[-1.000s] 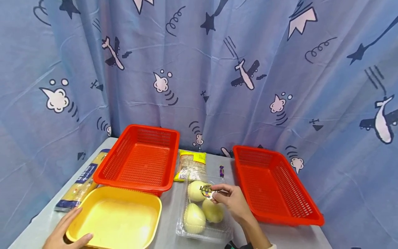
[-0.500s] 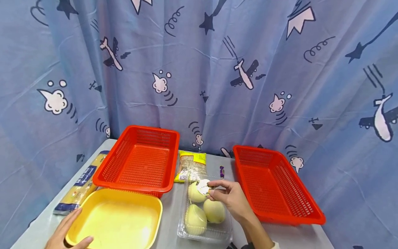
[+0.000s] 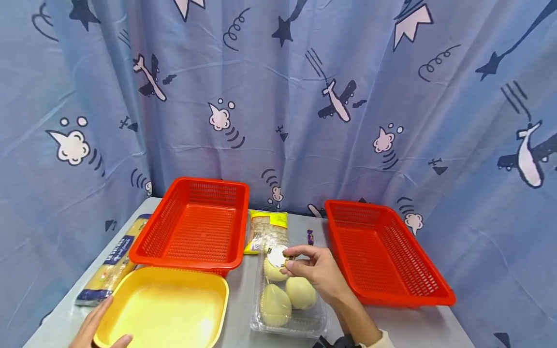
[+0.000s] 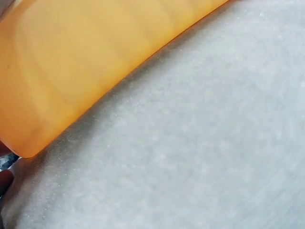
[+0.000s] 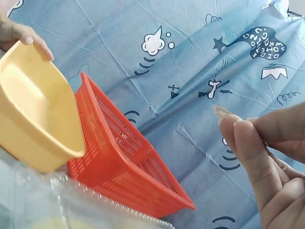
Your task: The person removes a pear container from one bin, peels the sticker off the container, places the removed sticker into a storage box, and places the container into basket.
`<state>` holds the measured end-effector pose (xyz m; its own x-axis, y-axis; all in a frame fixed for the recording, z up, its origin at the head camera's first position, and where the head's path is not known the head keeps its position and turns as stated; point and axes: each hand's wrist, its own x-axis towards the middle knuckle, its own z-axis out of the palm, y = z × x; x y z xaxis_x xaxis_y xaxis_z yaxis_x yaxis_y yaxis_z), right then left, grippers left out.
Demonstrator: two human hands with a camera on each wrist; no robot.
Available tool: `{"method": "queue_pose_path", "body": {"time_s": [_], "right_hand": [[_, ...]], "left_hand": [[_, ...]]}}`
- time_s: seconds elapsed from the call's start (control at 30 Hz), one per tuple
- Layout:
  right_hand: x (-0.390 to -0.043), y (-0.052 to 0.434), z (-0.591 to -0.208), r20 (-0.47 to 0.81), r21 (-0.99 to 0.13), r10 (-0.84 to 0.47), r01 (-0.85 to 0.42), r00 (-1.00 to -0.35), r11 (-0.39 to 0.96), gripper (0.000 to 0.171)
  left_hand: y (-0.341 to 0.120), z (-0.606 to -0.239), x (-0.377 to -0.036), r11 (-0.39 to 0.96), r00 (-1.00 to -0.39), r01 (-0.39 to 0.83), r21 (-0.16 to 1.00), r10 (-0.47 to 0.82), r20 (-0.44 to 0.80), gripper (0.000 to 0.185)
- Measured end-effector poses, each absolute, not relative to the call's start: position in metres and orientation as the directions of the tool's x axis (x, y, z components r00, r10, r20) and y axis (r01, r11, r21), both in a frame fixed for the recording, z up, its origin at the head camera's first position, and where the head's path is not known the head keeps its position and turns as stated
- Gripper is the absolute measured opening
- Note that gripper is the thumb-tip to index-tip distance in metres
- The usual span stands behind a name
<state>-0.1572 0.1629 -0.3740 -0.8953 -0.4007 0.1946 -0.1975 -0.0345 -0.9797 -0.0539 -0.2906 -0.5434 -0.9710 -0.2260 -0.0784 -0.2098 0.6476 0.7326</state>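
Note:
My right hand (image 3: pixel 321 274) pinches a small flat round piece (image 3: pixel 276 255) between thumb and forefinger; its face looks white and shiny from the head. Edge-on in the right wrist view, the round piece (image 5: pixel 221 112) shows as a thin pale sliver. Below it stands a clear plastic box (image 3: pixel 306 325) with three pale yellow pears (image 3: pixel 276 309). On the left, my left hand (image 3: pixel 93 326) holds the corner of a yellow tub (image 3: pixel 174 273), thumb over the rim and fingers along the outside. Most of that hand is hidden in the left wrist view, where the tub's wall (image 4: pixel 95 57) fills the upper left.
Two red baskets (image 3: pixel 204 232) stand behind the tub and at right, the latter a perforated basket (image 3: pixel 378 261). A pasta packet (image 3: pixel 110 266) lies at far left. Behind the box are a yellow-edged bag (image 3: pixel 270 227) and a purple-wrapped candy (image 3: pixel 310 237). A blue curtain (image 3: pixel 261 96) hangs behind.
My right hand has moved slightly left and away from me with the round piece, whose dark printed face has turned to white. My left hand stays at the tub.

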Motion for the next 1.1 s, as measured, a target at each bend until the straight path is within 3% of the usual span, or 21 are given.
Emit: {"method": "queue_pose_path", "body": {"time_s": [0.23,0.9,1.1], "right_hand": [[-0.155,0.149,-0.372,0.217,-0.976,-0.441,-0.196,-0.871,-0.094,0.032],[-0.153,0.097,-0.372,0.250,-0.968,-0.515,-0.201,-0.820,-0.149,0.028],[-0.151,0.079,-0.377,0.218,-0.976,-0.539,-0.170,-0.814,-0.138,0.028]], "left_hand": [[-0.295,-0.548,-0.052,0.666,-0.975,-0.177,0.725,-0.221,-0.034,0.119],[-0.287,-0.538,-0.054,0.618,-0.959,-0.276,0.736,-0.227,-0.169,0.127],[-0.287,-0.540,-0.052,0.617,-0.963,-0.247,0.747,-0.243,-0.117,0.125]]}}
